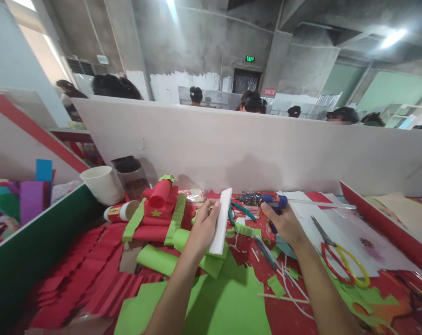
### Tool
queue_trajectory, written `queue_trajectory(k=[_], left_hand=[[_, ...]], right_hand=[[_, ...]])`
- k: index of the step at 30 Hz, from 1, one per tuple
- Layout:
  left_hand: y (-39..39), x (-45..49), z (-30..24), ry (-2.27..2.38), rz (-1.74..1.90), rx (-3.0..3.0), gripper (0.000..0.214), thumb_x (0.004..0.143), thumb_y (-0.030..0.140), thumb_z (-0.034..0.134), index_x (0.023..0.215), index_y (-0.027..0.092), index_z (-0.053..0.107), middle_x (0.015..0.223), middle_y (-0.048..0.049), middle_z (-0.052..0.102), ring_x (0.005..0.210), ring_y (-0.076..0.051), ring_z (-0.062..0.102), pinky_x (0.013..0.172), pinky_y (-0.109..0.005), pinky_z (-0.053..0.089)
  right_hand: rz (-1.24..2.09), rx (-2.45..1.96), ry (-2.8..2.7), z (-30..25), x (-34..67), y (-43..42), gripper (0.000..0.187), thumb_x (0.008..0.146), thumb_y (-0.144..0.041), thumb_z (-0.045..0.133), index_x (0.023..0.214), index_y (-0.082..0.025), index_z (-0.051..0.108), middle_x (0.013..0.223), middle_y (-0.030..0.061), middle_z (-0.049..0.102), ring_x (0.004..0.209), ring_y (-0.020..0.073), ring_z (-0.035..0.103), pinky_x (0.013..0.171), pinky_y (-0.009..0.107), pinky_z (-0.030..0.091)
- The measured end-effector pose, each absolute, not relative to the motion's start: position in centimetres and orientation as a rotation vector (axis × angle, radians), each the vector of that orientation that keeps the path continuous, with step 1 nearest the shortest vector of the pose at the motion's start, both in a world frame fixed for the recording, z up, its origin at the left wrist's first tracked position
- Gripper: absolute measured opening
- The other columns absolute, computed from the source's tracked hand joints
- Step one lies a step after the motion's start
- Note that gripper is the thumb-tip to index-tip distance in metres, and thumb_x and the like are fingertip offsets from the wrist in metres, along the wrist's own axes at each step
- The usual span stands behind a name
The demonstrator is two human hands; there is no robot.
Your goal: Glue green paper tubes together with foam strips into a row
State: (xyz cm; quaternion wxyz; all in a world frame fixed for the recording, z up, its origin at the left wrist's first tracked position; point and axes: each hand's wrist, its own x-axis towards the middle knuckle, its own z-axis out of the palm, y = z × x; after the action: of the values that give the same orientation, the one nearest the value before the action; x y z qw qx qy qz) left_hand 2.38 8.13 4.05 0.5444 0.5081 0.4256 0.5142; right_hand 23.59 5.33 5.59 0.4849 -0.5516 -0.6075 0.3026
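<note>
My left hand (pixel 204 224) is closed round a flat white strip (pixel 220 225), which it holds up at a slant over the table. A blue hot glue gun (pixel 277 201) is gripped in my right hand (pixel 286 225), its nozzle pointing left towards the strip but apart from it. From the gun's back a clear glue stick (pixel 322 203) sticks out to the right. Left of my hands stands a red and green paper model (pixel 158 207) with a gold star. Rolled green paper (pixel 158 260) lies beside my left forearm.
Teal-handled pliers (pixel 247 211) lie between my hands. Scissors (pixel 338 253) with red and yellow handles rest at right. Pleated red paper (pixel 82 260) covers the left side, near a white cup (pixel 102 185). A white partition (pixel 211 139) rises behind; people sit beyond it.
</note>
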Motion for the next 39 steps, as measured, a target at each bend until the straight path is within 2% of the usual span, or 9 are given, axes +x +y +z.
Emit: queue_trajectory(k=[17,24,31,39], left_hand=[[8.2,2.2,4.0,1.018,1.226,1.253,0.03,0.081,0.05,0.055,0.08,0.02,0.052,0.056,0.0063,0.043,0.048,-0.009,0.037,0.044,-0.019,0.027],[8.0,2.2,4.2,1.029,1.215,1.223,0.028,0.083,0.048,0.054,0.083,0.02,0.051,0.055,0.0068,0.041,0.046,-0.009,0.036,0.043,-0.019,0.026],[8.1,2.1,4.1,1.019,1.213,1.253,0.026,0.085,0.046,0.052,0.082,0.02,0.05,0.056,0.0067,0.042,0.047,-0.009,0.038,0.044,-0.018,0.028],[8.2,2.2,4.0,1.04,1.234,1.228,0.026,0.085,0.045,0.052,0.082,0.02,0.051,0.055,0.0071,0.04,0.046,-0.008,0.036,0.043,-0.018,0.026]], right_hand=[[0.578,-1.4,-1.577,5.9,23.4,5.0,0.04,0.085,-0.049,0.057,0.057,-0.02,0.054,0.039,-0.004,0.049,0.038,0.0114,0.045,0.042,0.024,0.038],[0.666,-1.396,-1.699,6.1,23.8,4.6,0.045,0.085,-0.048,0.057,0.051,-0.021,0.047,0.04,-0.004,0.047,0.039,0.0109,0.044,0.042,0.024,0.036],[0.585,-1.402,-1.621,6.0,23.5,4.9,0.042,0.085,-0.048,0.057,0.054,-0.02,0.05,0.041,-0.0038,0.048,0.04,0.0111,0.045,0.042,0.024,0.036],[0.719,-1.416,-1.727,6.1,23.9,4.2,0.048,0.084,-0.05,0.06,0.049,-0.02,0.046,0.041,-0.0036,0.046,0.04,0.0106,0.044,0.045,0.024,0.037]])
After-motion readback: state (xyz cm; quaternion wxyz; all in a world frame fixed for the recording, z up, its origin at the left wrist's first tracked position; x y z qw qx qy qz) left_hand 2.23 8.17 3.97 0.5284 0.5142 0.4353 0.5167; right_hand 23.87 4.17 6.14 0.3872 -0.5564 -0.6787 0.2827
